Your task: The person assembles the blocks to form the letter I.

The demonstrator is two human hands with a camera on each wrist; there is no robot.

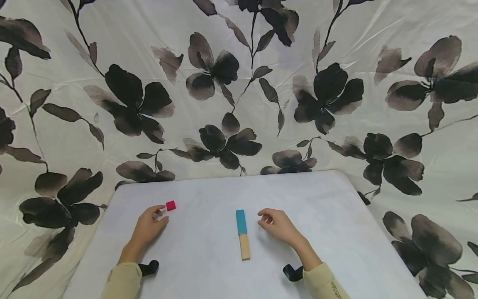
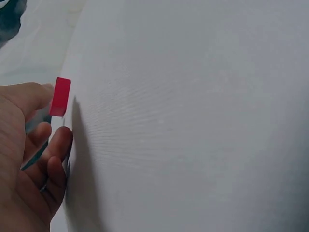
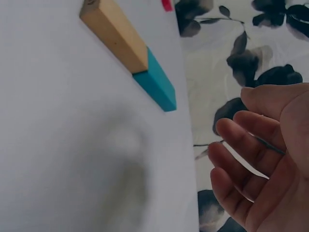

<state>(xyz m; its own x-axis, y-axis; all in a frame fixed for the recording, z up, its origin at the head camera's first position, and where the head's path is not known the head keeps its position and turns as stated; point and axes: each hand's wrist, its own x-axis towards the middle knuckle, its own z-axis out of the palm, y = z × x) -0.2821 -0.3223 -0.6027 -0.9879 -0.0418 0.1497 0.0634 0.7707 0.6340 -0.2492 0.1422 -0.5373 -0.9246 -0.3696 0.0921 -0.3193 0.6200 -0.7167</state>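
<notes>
On the white table lies a small red block [image 1: 170, 205], toward the far left. My left hand [image 1: 147, 226] is right beside it, loosely bent, with a gap between thumb and index finger. A fingertip comes very close to the block [image 2: 60, 96]; whether it touches, I cannot tell. Near the middle of the table, a teal block [image 1: 241, 222] and a plain wooden block [image 1: 244, 247] lie end to end in a line, their ends meeting. To their right hovers my right hand [image 1: 278, 224], fingers relaxed and holding nothing. The right wrist view shows its palm [image 3: 270, 159] apart from the teal block [image 3: 157, 84].
A white table [image 1: 201, 265] spreads under both hands. Behind and around it hangs pale cloth [image 1: 269, 112] with dark flowers. Black wrist devices stick out by the left sleeve [image 1: 121, 282] and the right sleeve [image 1: 323, 282].
</notes>
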